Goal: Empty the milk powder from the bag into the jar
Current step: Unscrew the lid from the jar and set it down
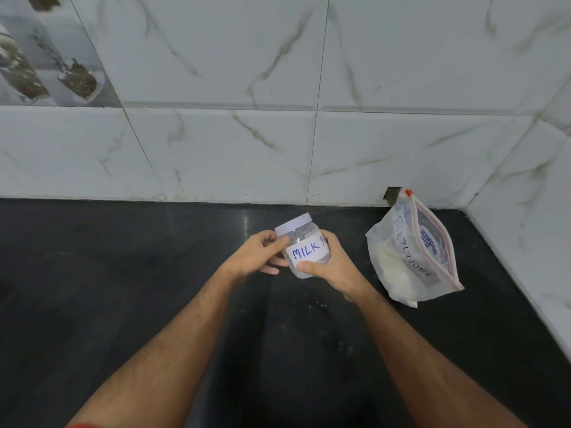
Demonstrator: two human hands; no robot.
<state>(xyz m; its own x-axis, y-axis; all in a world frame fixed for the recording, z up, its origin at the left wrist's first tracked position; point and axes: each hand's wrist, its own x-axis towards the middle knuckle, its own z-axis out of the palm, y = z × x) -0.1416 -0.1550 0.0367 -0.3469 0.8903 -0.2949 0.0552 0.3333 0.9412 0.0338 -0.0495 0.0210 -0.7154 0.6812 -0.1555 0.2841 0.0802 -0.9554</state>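
Observation:
A small clear plastic jar [304, 247] with a pale lilac lid [293, 224] and a white label reading "MILK P..." is held above the black counter, tilted a little to the left. My left hand [262, 253] grips its left side with fingers near the lid. My right hand [329, 265] wraps its right side and bottom. The lid is on the jar. To the right, a clear zip bag [414, 257] marked "MILK POWDER" lies on the counter, with white powder in its lower left part and a red-edged zip along its right side.
The black counter [123, 288] runs left and toward me. White marble-look wall tiles [247, 149] close the back, and a side wall [531, 242] closes the right, just past the bag. A few white specks lie on the counter below my right hand.

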